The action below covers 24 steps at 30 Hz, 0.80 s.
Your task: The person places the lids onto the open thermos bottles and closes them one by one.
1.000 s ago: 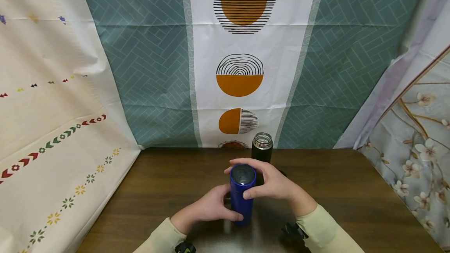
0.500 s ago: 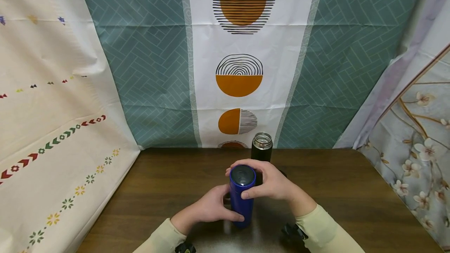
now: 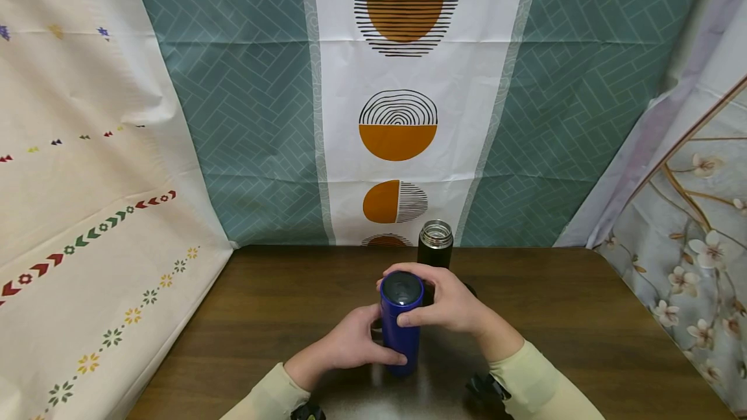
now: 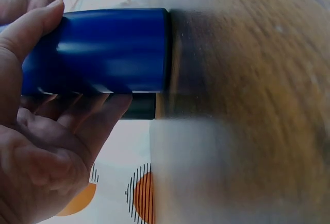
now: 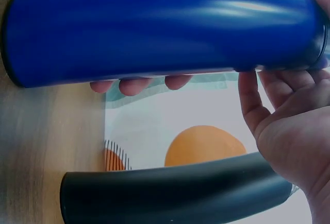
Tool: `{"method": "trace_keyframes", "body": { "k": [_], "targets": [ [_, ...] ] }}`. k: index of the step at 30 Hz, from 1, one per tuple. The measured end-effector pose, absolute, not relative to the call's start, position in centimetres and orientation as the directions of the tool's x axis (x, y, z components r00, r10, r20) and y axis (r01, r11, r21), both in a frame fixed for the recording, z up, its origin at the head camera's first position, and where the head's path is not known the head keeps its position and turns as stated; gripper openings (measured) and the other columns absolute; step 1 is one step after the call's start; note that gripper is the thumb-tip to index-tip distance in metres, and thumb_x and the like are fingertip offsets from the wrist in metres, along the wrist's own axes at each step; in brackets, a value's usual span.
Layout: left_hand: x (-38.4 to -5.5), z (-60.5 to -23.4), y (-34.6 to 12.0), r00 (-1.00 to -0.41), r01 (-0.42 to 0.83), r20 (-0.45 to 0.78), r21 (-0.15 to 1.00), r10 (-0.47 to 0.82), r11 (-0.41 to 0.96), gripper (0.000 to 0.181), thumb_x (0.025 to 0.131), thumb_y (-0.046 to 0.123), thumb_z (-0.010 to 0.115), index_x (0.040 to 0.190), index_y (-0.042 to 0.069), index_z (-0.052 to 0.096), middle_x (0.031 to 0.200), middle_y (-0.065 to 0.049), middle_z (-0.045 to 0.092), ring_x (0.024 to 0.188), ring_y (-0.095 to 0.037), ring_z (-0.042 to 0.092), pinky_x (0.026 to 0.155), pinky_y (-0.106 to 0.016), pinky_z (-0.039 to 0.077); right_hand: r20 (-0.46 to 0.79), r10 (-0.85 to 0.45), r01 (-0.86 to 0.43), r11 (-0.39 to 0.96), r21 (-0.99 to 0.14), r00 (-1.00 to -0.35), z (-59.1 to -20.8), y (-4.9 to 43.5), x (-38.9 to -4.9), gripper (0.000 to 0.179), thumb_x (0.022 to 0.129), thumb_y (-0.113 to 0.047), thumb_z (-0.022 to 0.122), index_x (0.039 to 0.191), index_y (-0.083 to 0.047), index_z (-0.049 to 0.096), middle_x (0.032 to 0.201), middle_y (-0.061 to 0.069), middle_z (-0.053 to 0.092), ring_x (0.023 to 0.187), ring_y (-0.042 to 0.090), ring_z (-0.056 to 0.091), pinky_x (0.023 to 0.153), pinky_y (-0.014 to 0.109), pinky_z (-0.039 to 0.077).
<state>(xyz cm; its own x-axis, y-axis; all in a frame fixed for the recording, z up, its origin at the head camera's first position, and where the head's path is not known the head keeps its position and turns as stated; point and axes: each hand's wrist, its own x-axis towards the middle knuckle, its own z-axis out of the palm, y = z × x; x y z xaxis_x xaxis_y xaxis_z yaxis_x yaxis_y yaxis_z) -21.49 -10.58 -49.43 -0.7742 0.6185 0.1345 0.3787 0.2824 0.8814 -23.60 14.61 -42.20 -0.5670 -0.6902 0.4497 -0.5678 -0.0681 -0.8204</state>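
Note:
A blue thermos flask (image 3: 401, 336) with a dark round top stands upright on the table between both hands. My left hand (image 3: 353, 339) grips its lower body, the thumb across the front; in the left wrist view, the fingers pass behind the blue flask (image 4: 113, 51). My right hand (image 3: 446, 300) holds the top end, thumb at the front and fingers curled round the far side. Just behind stands a black flask (image 3: 435, 256), uncapped, with a bare steel mouth; the right hand hides its lower part in the head view. The right wrist view shows the black flask's body (image 5: 175, 190).
The dark brown wooden table (image 3: 280, 297) spans the front. A small dark object (image 3: 470, 289) lies behind the right hand, mostly hidden. A patterned cloth (image 3: 262, 148) hangs at the table's back edge, with a cream cloth (image 3: 117, 245) left and a floral one (image 3: 694, 290) right.
My right thumb has shifted slightly left across the front of the blue flask's upper part. My left hand keeps its grip; the flask has barely moved.

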Motion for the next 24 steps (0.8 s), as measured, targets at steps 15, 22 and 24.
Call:
{"method": "trace_keyframes", "body": {
  "k": [15, 22, 24],
  "targets": [
    [-21.39, -49.22, -10.30, -0.805, 0.365, 0.143, 0.884, 0.576, 0.292, 0.061, 0.086, 0.028, 0.098, 0.139, 0.020, 0.070, 0.127, 0.010, 0.078, 0.118, -0.012, 0.073, 0.100, -0.031, 0.059, 0.445, -0.659, -0.574, -0.025, -0.819, -0.606, -42.38, 14.51, -23.57, 0.061, 0.094, -0.015, 0.089, 0.150, -0.017, 0.064, 0.141, 0.011, 0.073, 0.131, 0.038, 0.067, 0.112, 0.058, 0.053],
    [-21.36, -49.25, -10.24, -0.811, 0.355, 0.138, 0.889, 0.568, 0.290, 0.061, 0.086, 0.028, 0.098, 0.140, 0.021, 0.070, 0.127, 0.009, 0.078, 0.118, -0.012, 0.074, 0.100, -0.031, 0.059, 0.443, -0.654, -0.560, -0.036, -0.828, -0.613, -42.30, 14.42, -23.47, 0.060, 0.095, -0.014, 0.088, 0.150, -0.016, 0.064, 0.141, 0.011, 0.073, 0.129, 0.039, 0.068, 0.109, 0.059, 0.055],
    [-21.35, -49.24, -10.25, -0.811, 0.353, 0.137, 0.890, 0.569, 0.289, 0.061, 0.086, 0.028, 0.098, 0.140, 0.021, 0.070, 0.127, 0.009, 0.078, 0.118, -0.013, 0.074, 0.100, -0.031, 0.059, 0.437, -0.652, -0.554, -0.030, -0.832, -0.620, -42.26, 14.40, -23.44, 0.060, 0.095, -0.014, 0.088, 0.150, -0.016, 0.065, 0.141, 0.011, 0.073, 0.128, 0.039, 0.068, 0.109, 0.059, 0.055]
  ]
}}
